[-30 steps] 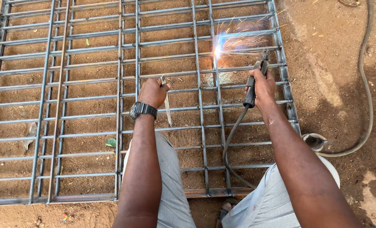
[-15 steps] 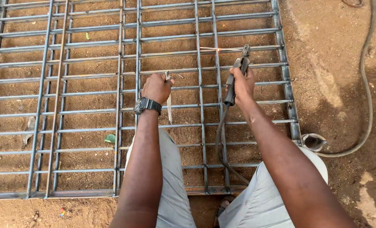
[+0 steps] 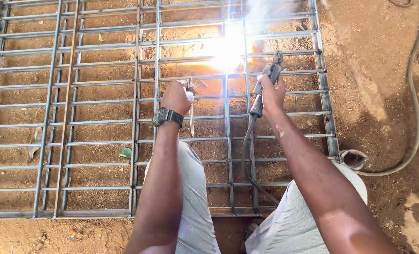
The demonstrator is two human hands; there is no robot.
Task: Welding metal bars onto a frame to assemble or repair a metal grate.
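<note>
Right in the middle of the frame, the right hand (image 3: 271, 90) is wrapped tight around a welding electrode holder (image 3: 266, 84), fingers fully closed on the handle, with the tip angled up and left toward a bright white arc flash (image 3: 228, 49) on one of the crossbars. A dark cable (image 3: 247, 155) drops from the bottom of the holder and loops down between the person's knees.

Just to the left, the left hand (image 3: 176, 96) is closed in a loose fist around a few thin welding rods (image 3: 191, 117) that hang down from it (can't tell how many, they blur together). There's a dark wristwatch (image 3: 167, 116) on that wrist.

Both hands hover over a big grey steel grille (image 3: 68, 84), long horizontal bars crossed by a few uprights, lying flat on reddish dirt ground (image 3: 374, 70) and filling most of the frame from the upper left down to the bottom edge. Light grey trousers (image 3: 195, 207) show at the bottom.

Over on the right side, a thick hose (image 3: 414, 94) curves down the dirt to a small round ring-shaped thing (image 3: 353, 159) by the grille's lower right corner. A little green leaf (image 3: 125, 153) sits under the bars at lower left.
</note>
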